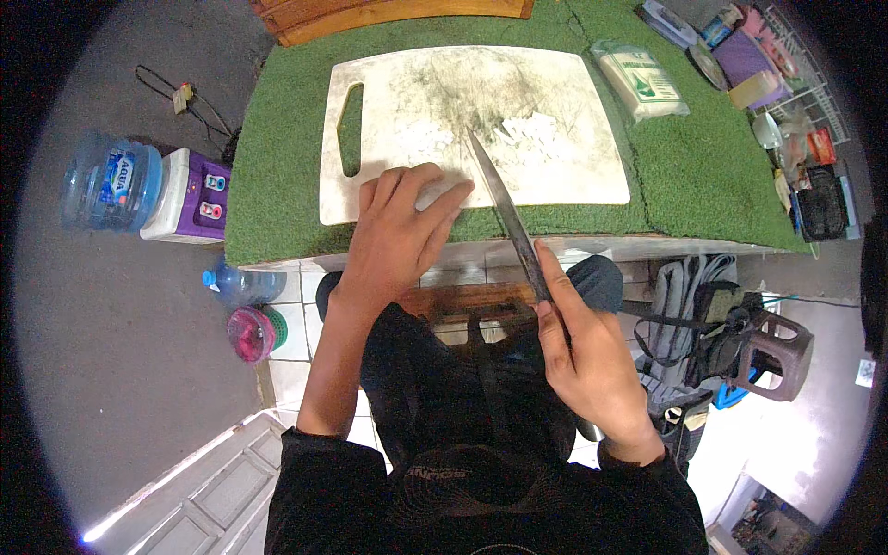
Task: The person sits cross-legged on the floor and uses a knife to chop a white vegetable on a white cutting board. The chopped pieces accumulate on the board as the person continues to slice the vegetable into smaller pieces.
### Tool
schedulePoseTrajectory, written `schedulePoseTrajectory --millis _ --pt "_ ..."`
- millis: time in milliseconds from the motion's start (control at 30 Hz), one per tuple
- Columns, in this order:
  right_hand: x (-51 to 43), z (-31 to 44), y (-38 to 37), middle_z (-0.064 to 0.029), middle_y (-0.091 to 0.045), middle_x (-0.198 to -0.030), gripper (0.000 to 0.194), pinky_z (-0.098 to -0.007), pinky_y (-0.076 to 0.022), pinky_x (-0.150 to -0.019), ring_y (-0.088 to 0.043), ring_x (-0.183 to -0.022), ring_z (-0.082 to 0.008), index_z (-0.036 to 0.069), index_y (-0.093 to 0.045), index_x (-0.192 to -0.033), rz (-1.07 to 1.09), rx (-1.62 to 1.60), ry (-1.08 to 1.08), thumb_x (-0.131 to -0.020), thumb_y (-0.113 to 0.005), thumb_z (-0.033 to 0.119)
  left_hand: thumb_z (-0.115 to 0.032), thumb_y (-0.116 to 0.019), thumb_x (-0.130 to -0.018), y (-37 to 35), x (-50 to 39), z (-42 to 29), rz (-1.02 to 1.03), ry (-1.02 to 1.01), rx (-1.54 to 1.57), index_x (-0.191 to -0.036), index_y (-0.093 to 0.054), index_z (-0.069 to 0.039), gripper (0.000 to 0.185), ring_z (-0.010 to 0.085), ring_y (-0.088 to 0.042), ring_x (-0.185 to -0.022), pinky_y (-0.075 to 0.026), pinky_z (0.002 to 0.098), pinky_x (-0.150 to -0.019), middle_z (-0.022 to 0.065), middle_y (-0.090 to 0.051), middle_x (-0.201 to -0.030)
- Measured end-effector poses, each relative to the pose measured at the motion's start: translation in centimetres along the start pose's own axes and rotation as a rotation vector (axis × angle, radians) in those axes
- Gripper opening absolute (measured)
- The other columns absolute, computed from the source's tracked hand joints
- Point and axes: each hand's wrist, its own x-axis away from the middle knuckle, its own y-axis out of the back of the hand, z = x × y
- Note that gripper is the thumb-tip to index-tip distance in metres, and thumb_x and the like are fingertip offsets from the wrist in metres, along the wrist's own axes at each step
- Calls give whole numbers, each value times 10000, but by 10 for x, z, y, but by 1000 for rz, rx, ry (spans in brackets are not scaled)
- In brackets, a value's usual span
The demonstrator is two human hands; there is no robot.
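Observation:
A worn white cutting board (444,90) with a handle slot lies on a green turf-like table cover. My right hand (593,361) is closed around the handle of a long kitchen knife (510,218), its blade slanting up and left with the tip over the board's middle. Small white cut pieces (531,137) form a pile right of the tip. More white pieces (423,140) lie left of it, just beyond my left hand (409,215). That hand rests palm down at the board's near edge, its fingers bent; whether something is under them is hidden.
On the right of the green cover (707,173) lie a plastic packet of white contents (642,80) and a wire rack (818,111) with assorted items. A water dispenser (187,196) stands left of the table. Bags (694,312) and a brown plastic stool (777,354) are at lower right.

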Motion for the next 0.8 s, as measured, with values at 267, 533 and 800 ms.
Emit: schedulePoseTrajectory --millis 267,533,800 --pt "3 -5 3 -306 -654 -774 648 -562 -524 -641 -653 -656 -489 17 -320 -1606 75 73 120 -998 -545 39 -205 -697 -942 0 1 0 -3 7 -1 -1227 -763 -175 293 332 -552 -1183 -409 475 -1053 104 -626 -1280" --pt "1 -5 7 -302 -661 -775 678 -562 -530 -660 -661 -668 -484 -7 -301 -1606 126 50 105 -978 -553 31 -208 -701 -937 -1 0 2 -2 7 -13 -1225 -767 -190 296 330 -551 -1183 -403 467 -1050 90 -629 -1283" --pt "2 -2 12 -277 -654 -744 731 -558 -528 -666 -662 -670 -472 -38 -270 -1605 165 90 98 -940 -569 17 -187 -717 -918 -4 3 3 1 -5 -56 -1207 -779 -195 295 308 -551 -1184 -406 445 -1043 65 -638 -1285"
